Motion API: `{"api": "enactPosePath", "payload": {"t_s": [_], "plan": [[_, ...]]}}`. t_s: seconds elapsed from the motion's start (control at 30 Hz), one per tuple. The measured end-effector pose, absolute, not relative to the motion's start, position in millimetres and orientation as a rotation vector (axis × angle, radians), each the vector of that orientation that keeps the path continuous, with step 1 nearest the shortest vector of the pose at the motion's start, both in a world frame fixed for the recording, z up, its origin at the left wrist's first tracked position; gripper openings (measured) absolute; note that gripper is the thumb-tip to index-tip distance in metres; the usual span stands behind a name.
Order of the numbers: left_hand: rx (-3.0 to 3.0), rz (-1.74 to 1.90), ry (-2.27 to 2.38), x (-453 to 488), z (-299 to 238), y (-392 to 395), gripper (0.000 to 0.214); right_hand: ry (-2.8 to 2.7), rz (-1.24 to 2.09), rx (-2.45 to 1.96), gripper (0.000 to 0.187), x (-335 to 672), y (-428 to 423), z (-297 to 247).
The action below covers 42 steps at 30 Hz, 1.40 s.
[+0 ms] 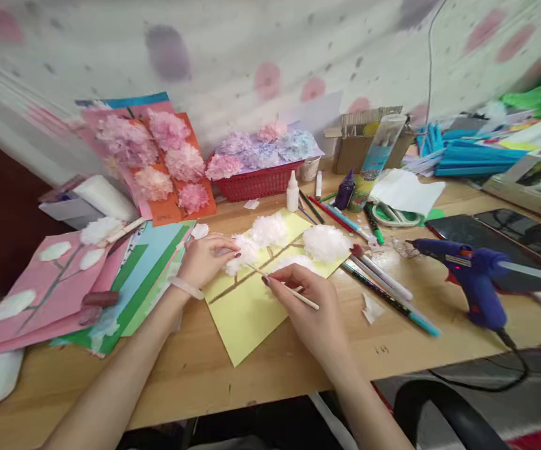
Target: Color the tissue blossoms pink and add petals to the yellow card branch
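A yellow sheet of paper [244,328] lies on the table, with a brown branch [270,260] drawn across it and several white fluffy flowers [327,242] on it. My right hand [310,306] grips a thin pale wooden stick [304,297] like a pen. The stick's tip reaches the lower edge of the left white flower [246,249]. At that flower's left side, my left hand [210,257] has its thumb and fingertips pressed together on the fluff. Part of one lower flower is hidden behind my right hand.
A blue hot glue gun [474,275] stands at right, its cord hanging off the edge. Pens [387,294], a white glue bottle [293,192] and a red basket of paper flowers [261,182] lie beyond. Pink cards [40,281] and coloured sheets [157,250] are stacked left.
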<state>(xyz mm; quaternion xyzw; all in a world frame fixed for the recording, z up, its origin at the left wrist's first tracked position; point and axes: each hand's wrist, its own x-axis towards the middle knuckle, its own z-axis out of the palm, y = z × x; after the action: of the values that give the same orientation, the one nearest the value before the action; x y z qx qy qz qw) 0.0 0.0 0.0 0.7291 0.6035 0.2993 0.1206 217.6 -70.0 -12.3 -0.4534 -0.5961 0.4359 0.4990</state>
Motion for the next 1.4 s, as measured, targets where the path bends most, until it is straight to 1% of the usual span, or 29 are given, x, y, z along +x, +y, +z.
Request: {"api": "enactPosePath", "payload": {"t_s": [0.4,0.47,0.57,0.67,0.93,1.13,1.4], "plan": [[2.058,0.950,1.698,-6.5,-8.2,3.0,0.005,-1.489,1.013,-1.140,0.017,208.9,-63.3,-9.6],[2.051,0.952,1.687,-7.4,-9.3,4.0,0.005,-1.518,0.968,-1.210,0.022,204.1,-57.4,-4.2],[2.044,0.952,1.678,-8.9,-10.9,5.3,0.005,-1.589,0.812,-1.355,0.031,193.5,-42.5,8.0],[2.035,0.944,1.675,-11.3,-12.8,6.9,0.007,-1.658,0.702,-1.379,0.040,183.0,-25.3,18.4],[2.009,0.910,1.690,-15.9,-11.9,8.9,0.011,-1.619,0.772,-1.283,0.049,181.0,-4.3,11.0],[1.965,0.956,1.719,-12.9,-8.5,6.8,0.007,-1.396,0.980,-1.258,0.051,188.4,-7.8,12.7],[1.940,0.968,1.742,-12.3,-10.6,5.0,0.008,-1.328,0.919,-1.222,0.049,194.9,-18.8,26.3]]}}
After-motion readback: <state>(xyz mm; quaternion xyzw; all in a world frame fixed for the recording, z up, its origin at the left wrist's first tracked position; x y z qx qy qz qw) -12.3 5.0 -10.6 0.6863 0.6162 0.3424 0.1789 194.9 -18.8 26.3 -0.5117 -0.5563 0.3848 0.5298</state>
